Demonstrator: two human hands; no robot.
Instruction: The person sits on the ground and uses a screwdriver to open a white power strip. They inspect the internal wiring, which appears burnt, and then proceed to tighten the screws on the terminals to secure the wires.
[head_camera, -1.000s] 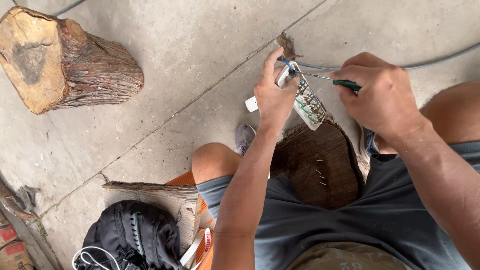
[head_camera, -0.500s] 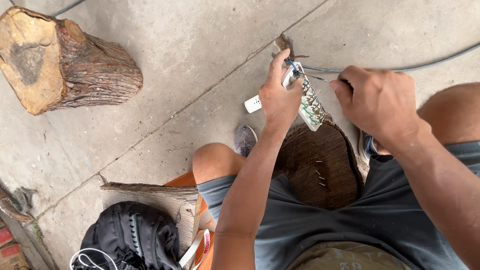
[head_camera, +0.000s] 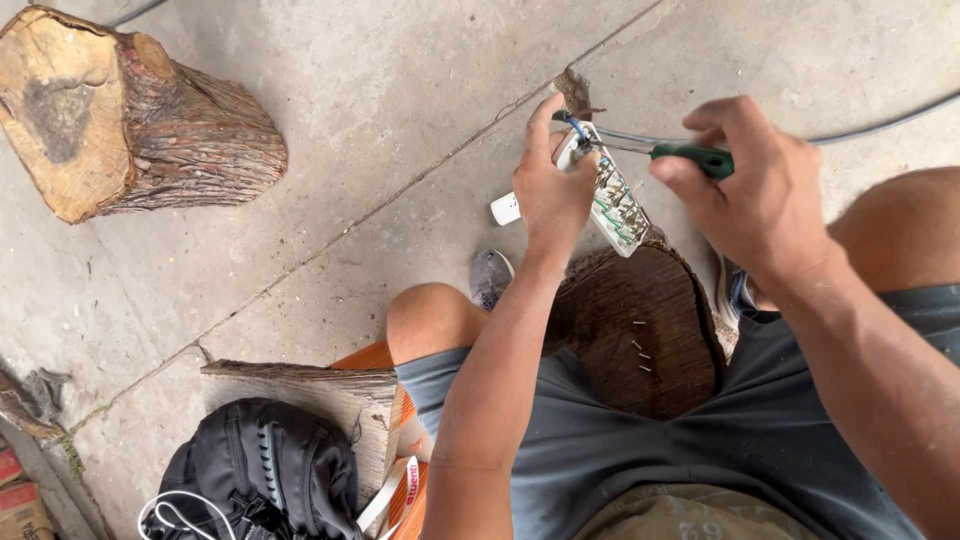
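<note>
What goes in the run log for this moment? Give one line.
left hand: holds opened power strip | right hand: grips green-handled screwdriver, tip at strip's cable end | under: wood stump with loose screws

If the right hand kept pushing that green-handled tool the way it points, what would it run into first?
The right hand aims the screwdriver leftward at the top end of the open power strip held by the left hand. It would likely meet the strip's wiring first; depth is unclear.
</note>
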